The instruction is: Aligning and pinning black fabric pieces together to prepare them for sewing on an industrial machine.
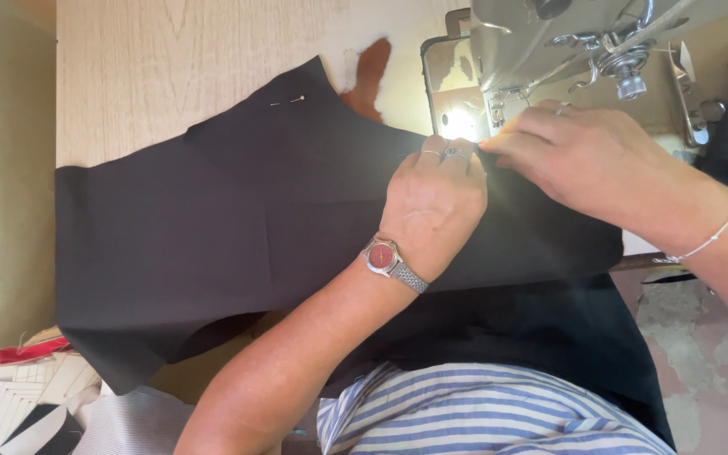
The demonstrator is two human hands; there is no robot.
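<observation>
Left hand (433, 202) closed, pressing black woven fabric (238, 227) flat on wooden table (170, 67) | right hand (587, 160) pinching fabric edge beside grey sewing machine (566, 42), steadying it.

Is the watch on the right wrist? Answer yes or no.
No: the red-faced watch sits on the left wrist, behind the left hand; the right wrist bears a thin bracelet.

Bright daylight washed over the pale wooden tabletop (170, 67), while a small lamp under the sewing machine (566, 42) burned to a white glare just beside the fingertips. The black fabric (212, 227) swallowed light and showed almost no fold detail. The left edge lay dim and greenish. The striped shirt (482, 413) nearest the camera looked slightly soft.
</observation>
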